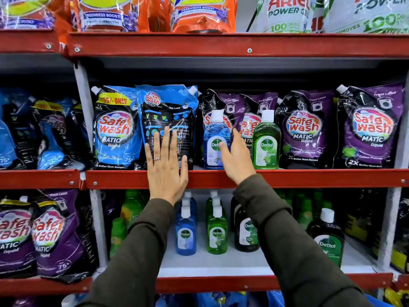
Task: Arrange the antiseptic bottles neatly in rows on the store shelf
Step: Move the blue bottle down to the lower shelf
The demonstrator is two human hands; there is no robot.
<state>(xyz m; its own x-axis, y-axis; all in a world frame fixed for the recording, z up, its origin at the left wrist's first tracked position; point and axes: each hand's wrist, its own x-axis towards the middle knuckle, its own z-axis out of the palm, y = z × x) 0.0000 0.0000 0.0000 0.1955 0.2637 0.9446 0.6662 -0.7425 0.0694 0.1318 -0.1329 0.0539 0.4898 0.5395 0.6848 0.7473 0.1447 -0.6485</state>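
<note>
on the middle shelf (pixel 309 177) the blue bottle (pixel 215 140) stands upright, cap up, label outward; right hand (pixel 235 156) open, thumb touching its front, gripping nothing; left hand (pixel 167 165) flat on a pouch (pixel 166 111).

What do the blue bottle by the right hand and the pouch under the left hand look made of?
Blue bottle: likely clear tinted plastic, since it is see-through, with a white opaque cap. Pouch: thin glossy plastic film, judging by its creases and glare.

Blue pouches (pixel 117 127) and purple pouches (pixel 371 127) upright on red shelf (pixel 309 177); orange packs (pixel 199 14) above, near white packs (pixel 287 14).
</note>
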